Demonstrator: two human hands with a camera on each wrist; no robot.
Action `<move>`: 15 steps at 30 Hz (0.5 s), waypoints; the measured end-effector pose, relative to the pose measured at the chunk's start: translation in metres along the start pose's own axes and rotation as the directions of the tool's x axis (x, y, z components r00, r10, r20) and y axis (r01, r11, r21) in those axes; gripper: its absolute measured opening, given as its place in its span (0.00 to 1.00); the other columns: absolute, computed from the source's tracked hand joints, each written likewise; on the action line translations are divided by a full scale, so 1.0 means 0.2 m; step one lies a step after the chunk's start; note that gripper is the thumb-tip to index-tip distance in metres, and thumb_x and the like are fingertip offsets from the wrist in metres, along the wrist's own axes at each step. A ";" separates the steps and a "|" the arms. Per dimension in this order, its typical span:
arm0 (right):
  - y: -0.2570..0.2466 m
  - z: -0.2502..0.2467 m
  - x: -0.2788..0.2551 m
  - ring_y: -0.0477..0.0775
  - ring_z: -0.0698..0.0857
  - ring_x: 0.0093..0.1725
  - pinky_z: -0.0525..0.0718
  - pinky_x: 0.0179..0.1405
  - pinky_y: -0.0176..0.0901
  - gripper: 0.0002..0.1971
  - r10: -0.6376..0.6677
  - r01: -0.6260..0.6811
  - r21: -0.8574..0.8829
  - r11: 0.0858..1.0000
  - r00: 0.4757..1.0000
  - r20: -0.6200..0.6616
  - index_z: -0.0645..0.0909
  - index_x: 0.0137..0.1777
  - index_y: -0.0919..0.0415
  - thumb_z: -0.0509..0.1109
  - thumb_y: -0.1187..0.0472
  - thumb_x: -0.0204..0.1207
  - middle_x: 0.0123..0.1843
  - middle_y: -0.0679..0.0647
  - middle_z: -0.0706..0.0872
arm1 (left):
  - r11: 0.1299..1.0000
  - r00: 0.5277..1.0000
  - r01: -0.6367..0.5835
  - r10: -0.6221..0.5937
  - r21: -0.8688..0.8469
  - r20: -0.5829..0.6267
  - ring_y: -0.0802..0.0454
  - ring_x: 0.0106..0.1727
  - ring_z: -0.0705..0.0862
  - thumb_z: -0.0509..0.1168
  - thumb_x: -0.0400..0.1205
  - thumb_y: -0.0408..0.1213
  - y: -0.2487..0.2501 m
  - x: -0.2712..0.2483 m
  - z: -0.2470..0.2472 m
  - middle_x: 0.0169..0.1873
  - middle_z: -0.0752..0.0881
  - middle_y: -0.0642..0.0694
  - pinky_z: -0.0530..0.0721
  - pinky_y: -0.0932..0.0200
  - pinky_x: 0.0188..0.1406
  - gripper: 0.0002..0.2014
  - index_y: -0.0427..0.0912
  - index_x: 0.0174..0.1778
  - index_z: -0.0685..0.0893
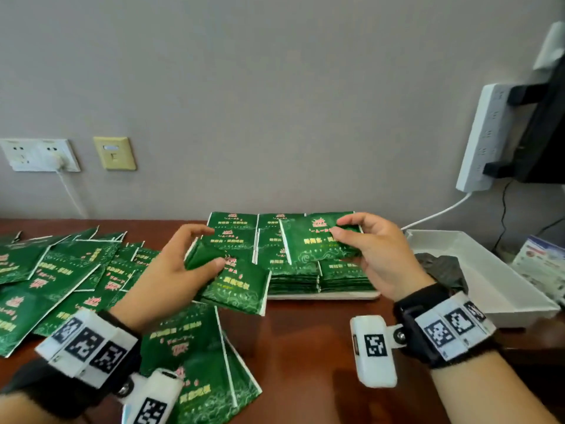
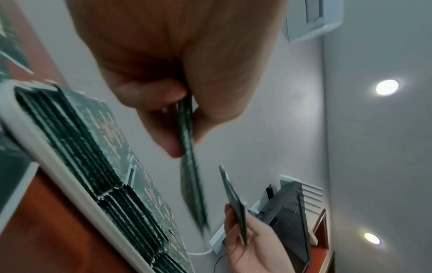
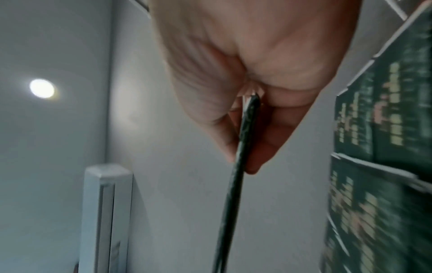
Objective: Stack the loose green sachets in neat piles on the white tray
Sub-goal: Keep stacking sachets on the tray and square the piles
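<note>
Head-camera view: a few green sachets are gripped by the left hand, the thumb pressed on top and the fingers curled beneath, just above the near left corner of the white tray. A single sachet is pinched at its right edge between the thumb and fingers of the right hand and is held over the stacks. The tray is filled with neat piles of sachets, set in rows and touching one another, and it lies on a brown wooden table near the wall. Loose sachets are scattered over the left part of the table, and some more are lying in front of the left wrist. A white box with something dark inside is seen to the right of the tray, and a white power strip is fixed on the wall above it.

From the left wrist, the sachets are seen edge-on, clamped between thumb and fingers. From the right wrist, the single sachet is likewise shown edge-on within the pinch.
</note>
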State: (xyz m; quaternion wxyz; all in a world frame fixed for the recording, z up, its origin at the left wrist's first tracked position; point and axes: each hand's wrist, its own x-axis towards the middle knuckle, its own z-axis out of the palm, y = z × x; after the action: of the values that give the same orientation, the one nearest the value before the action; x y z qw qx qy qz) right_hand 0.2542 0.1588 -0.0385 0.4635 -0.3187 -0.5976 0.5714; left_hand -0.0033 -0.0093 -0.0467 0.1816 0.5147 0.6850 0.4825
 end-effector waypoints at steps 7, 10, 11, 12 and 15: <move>0.00 -0.30 0.24 0.55 0.89 0.56 0.85 0.60 0.53 0.13 0.064 -0.071 -0.162 0.984 0.997 -0.048 0.93 0.45 0.55 0.75 0.74 0.74 0.55 0.54 0.91 | 0.970 0.990 0.116 -0.131 -0.214 -0.058 0.53 0.22 0.69 0.60 0.83 0.24 0.17 0.39 0.24 0.21 0.76 0.51 0.66 0.60 0.24 0.13 0.47 0.53 0.80; 0.06 -0.40 0.27 0.42 0.84 0.57 0.75 0.60 0.42 0.12 0.052 -0.077 -0.261 0.962 0.993 -0.102 0.91 0.44 0.55 0.80 0.74 0.71 0.52 0.45 0.89 | 0.958 0.984 0.170 -0.179 -0.232 -0.019 0.52 0.25 0.77 0.63 0.83 0.22 0.25 0.59 0.38 0.27 0.81 0.46 0.74 0.60 0.22 0.11 0.42 0.54 0.79; 0.08 -0.42 0.28 0.40 0.84 0.56 0.75 0.58 0.41 0.10 0.055 -0.088 -0.267 0.960 0.990 -0.129 0.91 0.44 0.56 0.80 0.73 0.71 0.50 0.44 0.88 | 0.958 0.982 0.185 -0.190 -0.221 -0.003 0.52 0.28 0.80 0.65 0.82 0.22 0.27 0.66 0.43 0.31 0.83 0.44 0.77 0.61 0.21 0.11 0.42 0.53 0.79; 0.11 -0.44 0.28 0.40 0.84 0.53 0.77 0.53 0.40 0.10 0.066 -0.103 -0.262 0.959 0.987 -0.145 0.91 0.43 0.57 0.81 0.73 0.70 0.49 0.44 0.88 | 0.956 0.979 0.200 -0.201 -0.213 0.017 0.51 0.30 0.82 0.66 0.82 0.22 0.30 0.73 0.47 0.35 0.84 0.43 0.78 0.61 0.21 0.11 0.42 0.52 0.79; 0.19 -0.47 0.30 0.47 0.86 0.46 0.79 0.43 0.40 0.08 0.122 -0.163 -0.255 0.953 0.978 -0.171 0.91 0.40 0.59 0.83 0.73 0.68 0.41 0.47 0.89 | 0.954 0.968 0.243 -0.227 -0.177 0.102 0.49 0.31 0.84 0.68 0.80 0.21 0.33 0.91 0.60 0.39 0.86 0.39 0.80 0.62 0.20 0.13 0.40 0.54 0.78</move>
State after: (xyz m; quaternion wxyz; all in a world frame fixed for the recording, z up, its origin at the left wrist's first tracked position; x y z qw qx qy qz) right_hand 0.3136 0.2550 -0.0715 0.4181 -0.4637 -0.6073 0.4912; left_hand 0.0490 0.2078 -0.0022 0.3133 0.4291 0.6847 0.4989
